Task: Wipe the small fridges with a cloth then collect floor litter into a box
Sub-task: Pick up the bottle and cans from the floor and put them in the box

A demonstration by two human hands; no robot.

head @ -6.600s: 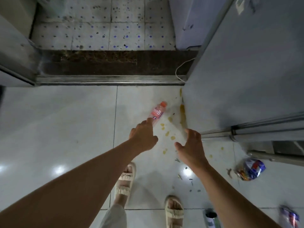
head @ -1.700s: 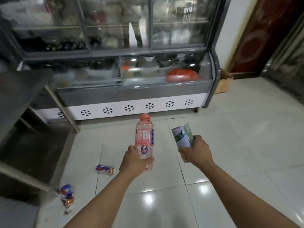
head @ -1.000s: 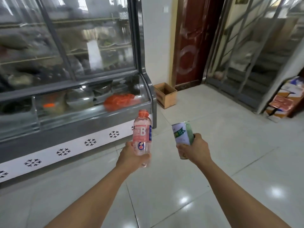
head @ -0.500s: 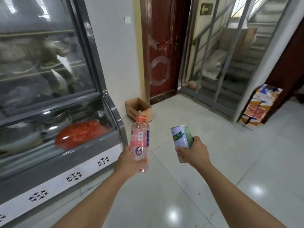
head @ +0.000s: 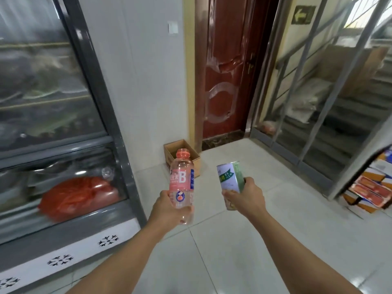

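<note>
My left hand (head: 167, 210) grips a clear plastic bottle (head: 182, 179) with a pink label and pink cap, held upright. My right hand (head: 247, 197) holds a white and green can (head: 229, 179), tilted slightly left. Beyond both hands, an open brown cardboard box (head: 169, 149) stands on the floor against the white wall, beside the red door. The bottle hides part of the box. No cloth is in view.
A glass-fronted display fridge (head: 63, 145) fills the left side, its corner post near my left arm. A red door (head: 229, 71) lies ahead, a metal stair railing (head: 318, 102) to the right, and stacked cartons (head: 371, 187) at the far right. Pale floor tiles (head: 233, 251) stretch ahead.
The view has swung right and moved forward, so the box and door now lie nearer and more central. Both hands keep the same hold on the bottle and can.
</note>
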